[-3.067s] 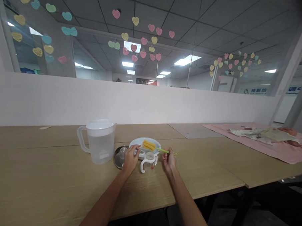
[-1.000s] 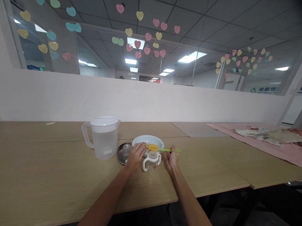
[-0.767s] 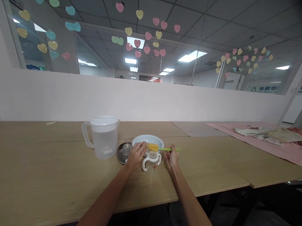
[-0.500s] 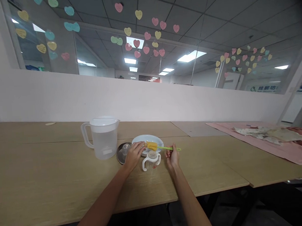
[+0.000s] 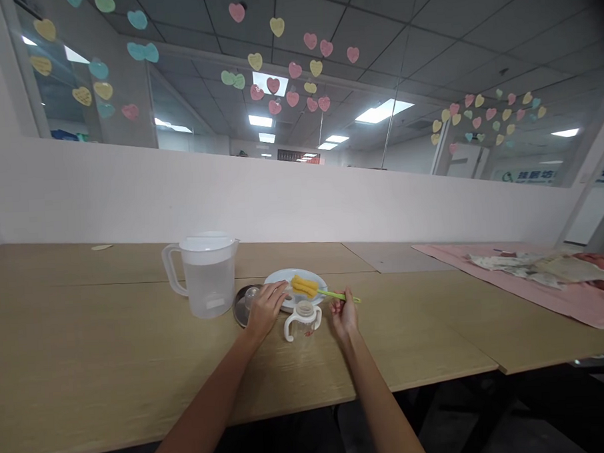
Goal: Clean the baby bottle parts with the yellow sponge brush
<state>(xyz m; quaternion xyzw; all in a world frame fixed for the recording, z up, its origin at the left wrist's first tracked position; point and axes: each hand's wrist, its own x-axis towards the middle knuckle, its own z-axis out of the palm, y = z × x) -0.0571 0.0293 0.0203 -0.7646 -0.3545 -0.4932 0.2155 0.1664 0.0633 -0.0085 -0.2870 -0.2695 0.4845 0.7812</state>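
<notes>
Currently I have the two-handled bottle (image 5: 305,323) as my landmark, standing upright and lidless on the wooden surface (image 5: 152,366). Just right of it, my right hand (image 5: 344,311) has its grip clamped on the green handle of a brush (image 5: 305,287). That brush sits just beyond the bottle, tilted, its yellow head over the white dish (image 5: 279,275); I can't tell whether the two touch. On the bottle's left side, near it, is my left hand (image 5: 266,309), fingers bent by the brush head; something small and pale shows at the tips, but whether that grip is clamped on it, I can't tell. Farther left of the bottle I see a round metal tray (image 5: 240,314) bearing a clear dome (image 5: 252,296), then a translucent pitcher (image 5: 209,277). Well to the bottle's right, a pink cloth (image 5: 573,310) is spread out.
</notes>
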